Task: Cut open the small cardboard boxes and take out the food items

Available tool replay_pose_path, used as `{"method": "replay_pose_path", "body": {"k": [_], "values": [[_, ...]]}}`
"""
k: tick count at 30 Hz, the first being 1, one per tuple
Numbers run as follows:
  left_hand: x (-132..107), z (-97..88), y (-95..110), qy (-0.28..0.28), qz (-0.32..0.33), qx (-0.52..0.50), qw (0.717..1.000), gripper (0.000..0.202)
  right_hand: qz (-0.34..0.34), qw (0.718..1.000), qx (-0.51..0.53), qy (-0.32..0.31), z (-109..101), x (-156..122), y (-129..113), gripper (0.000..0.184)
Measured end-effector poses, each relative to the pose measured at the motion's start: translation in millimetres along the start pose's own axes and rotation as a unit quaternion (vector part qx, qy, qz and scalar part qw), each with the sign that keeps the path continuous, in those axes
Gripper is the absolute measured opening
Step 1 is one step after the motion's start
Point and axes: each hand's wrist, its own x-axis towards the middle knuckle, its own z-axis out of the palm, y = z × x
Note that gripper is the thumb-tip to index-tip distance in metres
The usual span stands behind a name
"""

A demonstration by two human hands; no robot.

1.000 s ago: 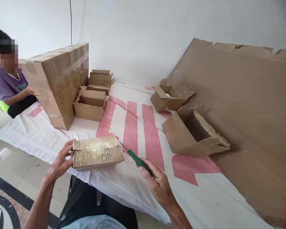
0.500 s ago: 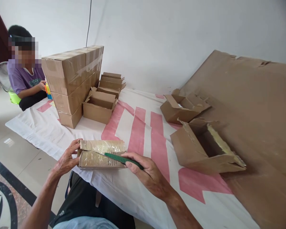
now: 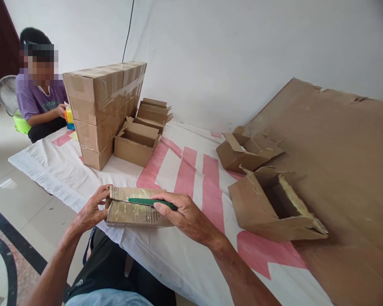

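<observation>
In front of me a small taped cardboard box (image 3: 124,213) lies near the cloth's front edge, with a split running lengthwise between its two top flaps. My left hand (image 3: 94,209) grips the box's left end, thumb low and fingers at the upper corner. Closed round a green-handled utility knife (image 3: 143,202) is my right hand (image 3: 188,216). The knife lies low along the split, its front end pointing left. I cannot make out its blade clearly.
Taped boxes (image 3: 108,91) form a tall stack at the left, beside several open boxes (image 3: 132,148). Two more open boxes (image 3: 255,208) stand right, near a large cardboard sheet (image 3: 347,170). A person (image 3: 41,97) sits at far left holding a colourful object.
My right hand and the knife have moved left along the split in the box top. The left hand keeps its grip on the box's end. The view has shifted slightly.
</observation>
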Motion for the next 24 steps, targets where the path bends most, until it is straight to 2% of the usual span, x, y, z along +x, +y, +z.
{"method": "replay_pose_path", "body": {"k": [16,24], "values": [[-0.3,-1.3,4.5,0.001,-0.003,0.004,1.0,0.042,0.036,0.995,-0.07,-0.063,-14.2,21.3,-23.3,0.029],[3.8,-3.6,5.0,-0.002,-0.006,0.012,1.0,0.04,0.013,0.978,-0.188,-0.087,-19.2,41.4,-37.5,0.025]]}}
